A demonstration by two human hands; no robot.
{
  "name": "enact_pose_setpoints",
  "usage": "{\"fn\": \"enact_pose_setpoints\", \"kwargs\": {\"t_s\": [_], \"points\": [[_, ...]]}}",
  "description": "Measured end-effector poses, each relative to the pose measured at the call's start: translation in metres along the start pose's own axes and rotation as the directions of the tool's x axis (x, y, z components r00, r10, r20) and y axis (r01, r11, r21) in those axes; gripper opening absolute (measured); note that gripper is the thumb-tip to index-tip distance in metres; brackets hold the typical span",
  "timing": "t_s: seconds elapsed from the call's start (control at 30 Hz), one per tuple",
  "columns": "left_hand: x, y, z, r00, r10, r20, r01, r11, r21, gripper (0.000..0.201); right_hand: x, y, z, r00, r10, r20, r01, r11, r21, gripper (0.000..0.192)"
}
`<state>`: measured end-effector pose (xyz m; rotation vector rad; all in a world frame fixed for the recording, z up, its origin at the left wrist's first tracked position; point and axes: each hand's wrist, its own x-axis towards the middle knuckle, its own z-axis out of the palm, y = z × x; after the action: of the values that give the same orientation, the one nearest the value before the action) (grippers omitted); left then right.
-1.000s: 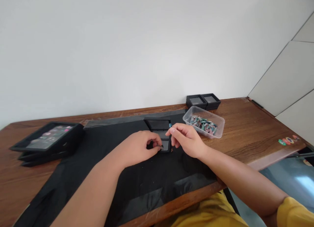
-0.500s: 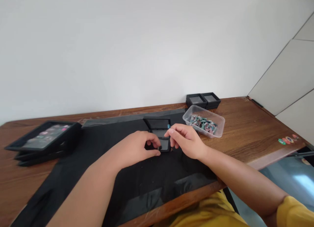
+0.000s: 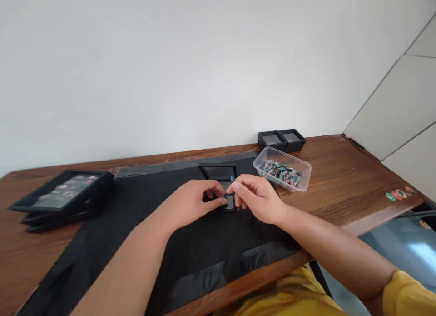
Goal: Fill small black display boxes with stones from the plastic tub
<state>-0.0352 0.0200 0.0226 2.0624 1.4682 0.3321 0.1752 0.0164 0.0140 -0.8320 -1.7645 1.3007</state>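
Note:
A small black box with a clear-windowed lid [image 3: 218, 172] stands open on the black mat [image 3: 218, 248]. My left hand [image 3: 199, 198] is over the box's left side, its thumb and fingers curled together at the tray; whatever they hold is hidden. Between the thumb and index finger of my right hand [image 3: 257, 195] is a small teal-blue piece [image 3: 232, 179], upright above the box. Part of the grey tray bottom [image 3: 229, 201] shows between my hands. Just right of my right hand is a clear plastic container [image 3: 305, 182] with many small teal, pink and silver pieces [image 3: 282, 171].
Two stacks of black boxes [image 3: 282, 140] stand against the wall at the back right. At the left is a pile of black frames [image 3: 61, 191], the top one holding pink and pale items. Round stickers [image 3: 399, 194] mark the table's right edge.
My left hand has shifted slightly right, its thumb and fingers closer together over the tray. My right hand, with the teal-blue piece, has moved a little left and down.

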Motion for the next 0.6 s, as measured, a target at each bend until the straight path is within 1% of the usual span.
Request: {"fn": "enact_pose_setpoints", "kwargs": {"t_s": [0.2, 0.4, 0.6], "points": [[0.0014, -0.0025, 0.0014, 0.997, 0.026, -0.071, -0.018, 0.994, 0.106, 0.026, 0.0003, 0.0016, -0.0009, 1.000, 0.000, -0.007, 0.000, 0.997, -0.075, 0.037], [0.0015, -0.0029, -0.0008, 0.999, -0.012, -0.051, 0.019, 0.990, 0.142, 0.024, 0.0003, 0.0025, -0.0009, 1.000, -0.004, 0.000, 0.004, 0.996, -0.085, 0.037], [0.0013, -0.0021, -0.0006, 0.996, -0.012, -0.086, 0.025, 0.987, 0.161, 0.023, 0.0007, 0.0029, -0.0015, 1.000, 0.008, -0.009, -0.009, 0.994, -0.108, 0.036]]}}
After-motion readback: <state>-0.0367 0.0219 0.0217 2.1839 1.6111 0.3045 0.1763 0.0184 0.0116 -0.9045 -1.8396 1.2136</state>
